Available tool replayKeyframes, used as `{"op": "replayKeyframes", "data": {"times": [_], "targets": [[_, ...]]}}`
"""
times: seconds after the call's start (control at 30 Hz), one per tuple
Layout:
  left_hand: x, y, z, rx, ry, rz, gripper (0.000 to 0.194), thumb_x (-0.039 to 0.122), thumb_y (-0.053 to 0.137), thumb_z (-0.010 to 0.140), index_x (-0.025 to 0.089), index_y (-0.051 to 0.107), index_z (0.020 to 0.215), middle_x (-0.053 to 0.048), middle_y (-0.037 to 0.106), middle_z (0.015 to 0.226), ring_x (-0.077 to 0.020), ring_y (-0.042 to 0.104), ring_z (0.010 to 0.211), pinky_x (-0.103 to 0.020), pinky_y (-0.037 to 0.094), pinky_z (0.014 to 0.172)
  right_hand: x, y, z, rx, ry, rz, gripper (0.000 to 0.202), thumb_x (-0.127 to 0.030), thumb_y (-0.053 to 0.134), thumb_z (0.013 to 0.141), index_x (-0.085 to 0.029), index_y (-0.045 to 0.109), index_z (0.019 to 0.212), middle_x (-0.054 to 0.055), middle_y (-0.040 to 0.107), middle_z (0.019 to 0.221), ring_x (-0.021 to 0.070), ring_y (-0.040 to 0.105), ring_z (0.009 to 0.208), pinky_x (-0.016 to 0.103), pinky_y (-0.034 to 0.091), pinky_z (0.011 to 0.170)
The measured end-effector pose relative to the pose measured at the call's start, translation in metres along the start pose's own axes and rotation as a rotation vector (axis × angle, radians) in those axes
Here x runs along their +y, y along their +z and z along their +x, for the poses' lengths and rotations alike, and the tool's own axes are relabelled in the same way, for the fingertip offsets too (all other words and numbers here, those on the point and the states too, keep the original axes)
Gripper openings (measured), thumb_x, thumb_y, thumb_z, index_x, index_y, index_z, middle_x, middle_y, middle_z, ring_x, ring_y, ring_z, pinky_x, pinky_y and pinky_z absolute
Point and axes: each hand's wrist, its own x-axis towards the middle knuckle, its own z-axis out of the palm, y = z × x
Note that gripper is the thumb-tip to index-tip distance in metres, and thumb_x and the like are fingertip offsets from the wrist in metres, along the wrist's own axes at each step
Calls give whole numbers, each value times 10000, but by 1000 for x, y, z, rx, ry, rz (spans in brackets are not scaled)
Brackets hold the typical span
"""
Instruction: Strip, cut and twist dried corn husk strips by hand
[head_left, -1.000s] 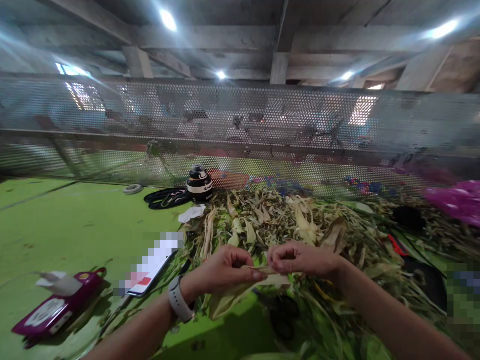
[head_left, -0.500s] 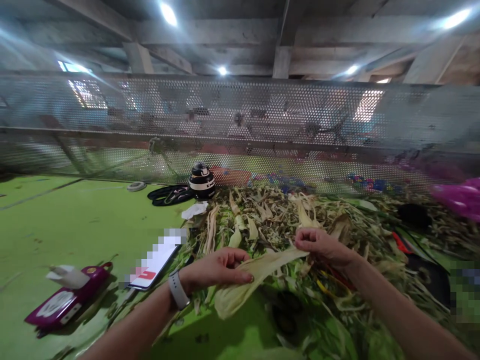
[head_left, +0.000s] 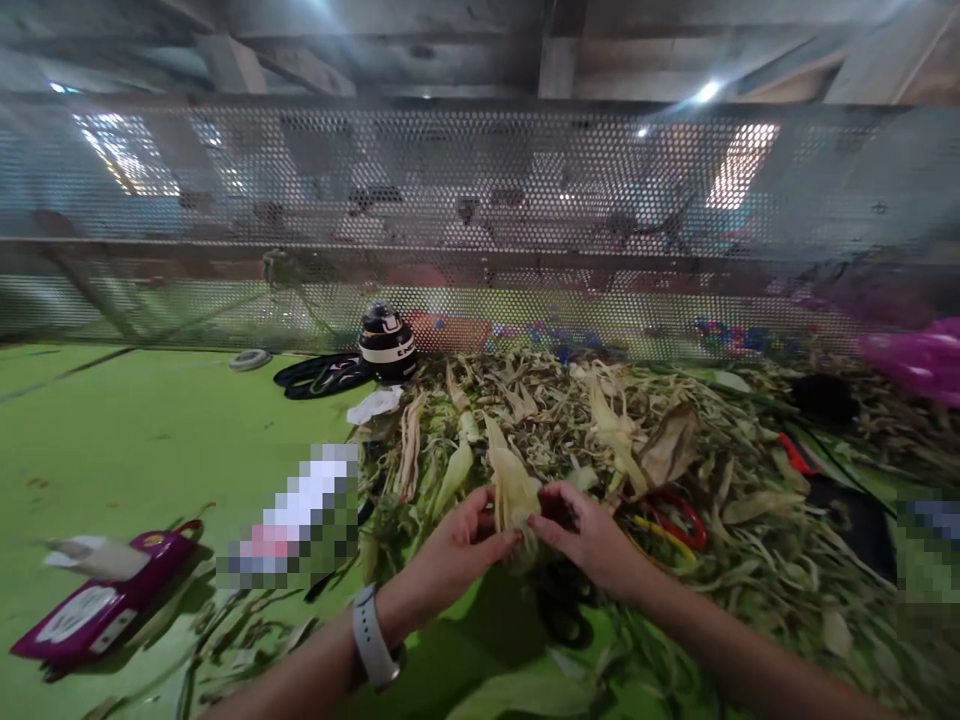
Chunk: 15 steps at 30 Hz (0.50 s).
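Observation:
Between my two hands a pale yellow-green corn husk (head_left: 513, 482) stands upright, its pointed end toward the heap behind. My left hand (head_left: 469, 535), with a white watch band (head_left: 373, 637) at the wrist, pinches the husk's lower left side between thumb and fingers. On its lower right side my right hand (head_left: 581, 532) is closed in a similar pinch. The husk's bottom end is bunched and partly hidden by my fingertips. Dried husk scraps (head_left: 555, 405) lie heaped behind my hands, and red-handled scissors (head_left: 686, 520) lie just right of my right hand.
On the green table (head_left: 172, 430), a purple tissue pack (head_left: 105, 600) and a blurred-out phone (head_left: 296, 515) lie to the left. A black bottle (head_left: 388, 343) stands at the back beside a black strap (head_left: 322, 375). A perforated metal screen (head_left: 450, 200) crosses behind; a purple plastic bag (head_left: 919, 360) is far right.
The husk was stretched sideways between my hands; now it stands upright and bunched at its base. My right hand has moved left and down toward my left hand. The view has tilted downward.

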Motion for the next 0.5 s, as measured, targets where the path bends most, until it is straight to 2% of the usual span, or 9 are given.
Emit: {"op": "replayKeyframes", "data": {"times": [0.07,0.13,0.2,0.3,0.5], "targets": [[-7,-5,2,-49,-24,-2,458,300,735,670,164,543,1063,-75,670,998,-197,614,914,-293,480,785,4,0,2,-22,-7,51,290,-427,604,761,-174,519,876,12,553,802,153,512,751,251,408,669],[-13,-10,4,-50,-41,18,437,300,753,646,153,564,1012,-58,680,924,-175,623,829,-277,487,737,6,0,3,-25,-2,53,252,-416,588,770,-175,513,759,-12,520,701,133,487,671,238,391,618],[-14,-13,5,14,-62,51,404,313,765,625,143,582,942,-25,677,801,-137,611,719,-245,479,675,6,0,1,29,9,51,265,-419,568,780,-178,496,700,-26,487,647,121,455,623,232,375,586],[-7,-16,4,121,-104,45,381,327,784,592,131,599,861,7,654,691,-95,569,602,-213,456,605,5,1,-1,94,33,93,281,-452,556,778,-184,490,723,-29,481,648,117,441,604,231,362,561],[0,-7,-1,158,-208,-95,309,367,752,634,133,632,796,2,641,673,-98,564,570,-218,470,578,3,7,-2,104,125,314,401,-576,587,704,-193,469,699,-39,486,618,110,444,570,234,381,556]]}}
